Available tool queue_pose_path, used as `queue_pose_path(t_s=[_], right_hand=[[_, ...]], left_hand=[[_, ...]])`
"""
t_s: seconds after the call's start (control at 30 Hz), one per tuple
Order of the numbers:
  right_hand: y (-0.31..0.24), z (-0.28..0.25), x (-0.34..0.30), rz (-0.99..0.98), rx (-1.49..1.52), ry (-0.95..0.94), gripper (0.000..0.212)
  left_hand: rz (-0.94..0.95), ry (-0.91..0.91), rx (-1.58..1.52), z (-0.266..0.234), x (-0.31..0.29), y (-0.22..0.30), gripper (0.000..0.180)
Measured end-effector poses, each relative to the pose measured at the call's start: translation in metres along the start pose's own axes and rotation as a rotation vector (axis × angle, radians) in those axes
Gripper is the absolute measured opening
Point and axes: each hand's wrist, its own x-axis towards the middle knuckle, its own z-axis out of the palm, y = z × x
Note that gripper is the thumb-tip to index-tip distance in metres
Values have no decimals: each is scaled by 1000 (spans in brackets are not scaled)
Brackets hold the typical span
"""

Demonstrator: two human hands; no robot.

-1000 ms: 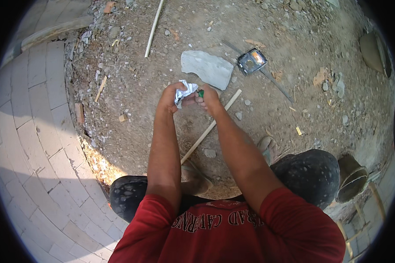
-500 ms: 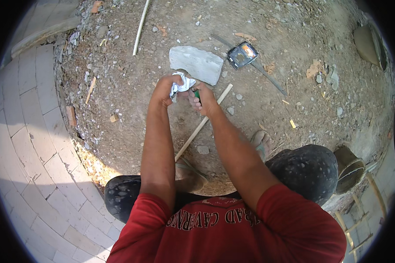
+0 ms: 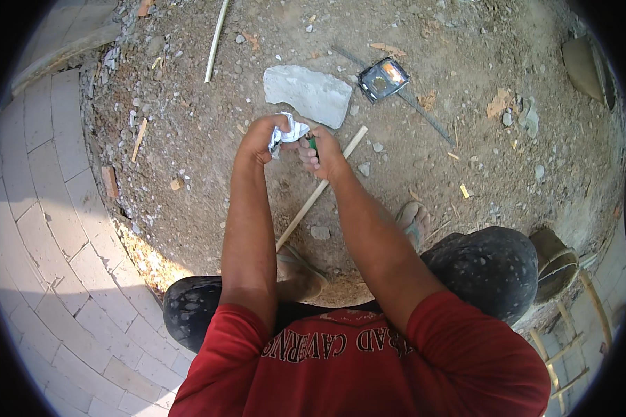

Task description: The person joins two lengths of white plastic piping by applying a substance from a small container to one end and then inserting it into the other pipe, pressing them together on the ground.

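Above the dirt, my two hands are close together near the middle of the view. My left hand (image 3: 259, 140) is closed around a crumpled piece of white paper (image 3: 295, 129). Closed right beside it, my right hand (image 3: 325, 156) grips a small green lighter (image 3: 312, 143), its upper end right by the paper's edge. I cannot make out a flame. A pale flat stone slab (image 3: 306, 94) lies on the ground just beyond both hands. Under my right wrist, a pale wooden stick (image 3: 344, 154) runs diagonally along the ground.
A black square case (image 3: 382, 80) rests over a dark strip beyond my right hand. Another stick (image 3: 217, 42) lies far left of the slab. Paving (image 3: 55, 215) borders the dirt at left. One bucket (image 3: 555, 263) stands by my right knee, another container (image 3: 586, 69) farther off.
Both hands keep nearly the same place and grip. The slab, case and sticks sit slightly higher in the view, as it has shifted a little.
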Motion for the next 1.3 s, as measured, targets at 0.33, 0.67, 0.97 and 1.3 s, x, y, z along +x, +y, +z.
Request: queue_pose_path(t_s=[0.33,0.67,0.97,1.3], right_hand=[[-1,0,-1,5,6,9,33],[0,-2,1,-4,-7,-3,31],[3,-6,6,-20,5,16,35],[12,-2,12,-65,-14,72,41]], left_hand=[[-32,-45,28,-13,14,-6,44],[-35,-12,2,-16,15,-11,46],[-19,-20,-55,-13,9,-10,46],[-33,11,-73,-23,7,-13,34]])
